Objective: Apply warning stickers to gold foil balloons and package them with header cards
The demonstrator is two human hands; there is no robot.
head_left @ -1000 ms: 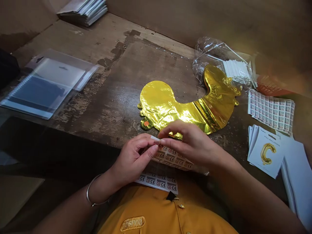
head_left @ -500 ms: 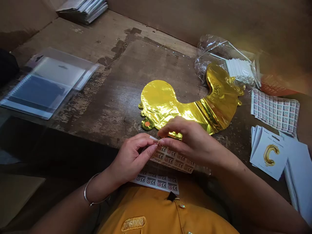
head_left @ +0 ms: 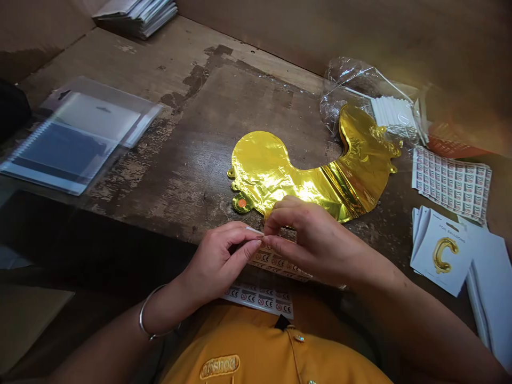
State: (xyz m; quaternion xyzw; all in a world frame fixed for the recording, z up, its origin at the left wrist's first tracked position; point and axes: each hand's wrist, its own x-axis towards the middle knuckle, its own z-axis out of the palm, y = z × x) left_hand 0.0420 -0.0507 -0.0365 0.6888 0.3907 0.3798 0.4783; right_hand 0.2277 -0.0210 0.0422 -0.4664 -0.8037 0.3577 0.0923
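Note:
Between thumb and fingers, my left hand (head_left: 218,256) pinches the left edge of a sheet of CE-mark stickers (head_left: 276,261). My right hand (head_left: 316,234) is closed in a pinch at that same edge, its fingertips touching those of the left; whether a single sticker is between them cannot be made out. The right hand covers part of the sheet. Below it, a second sticker sheet (head_left: 264,300) lies near my body. Just beyond my hands, a flat gold foil balloon (head_left: 260,160), curved like a C, lies on the table with a round orange dot on its tab.
Clear plastic sleeves (head_left: 80,138) lie at left. White straws (head_left: 394,113) in a clear bag sit behind the balloon. At right are another sticker sheet (head_left: 452,181), "Foil Balloons" cards (head_left: 444,250) with a C, and a white stack (head_left: 494,288). Papers (head_left: 138,16) are piled at the back.
My right hand has drawn slightly down and its index finger has curled in toward the thumb. The held sheet's upper edge has tipped down a little. The balloon has not moved.

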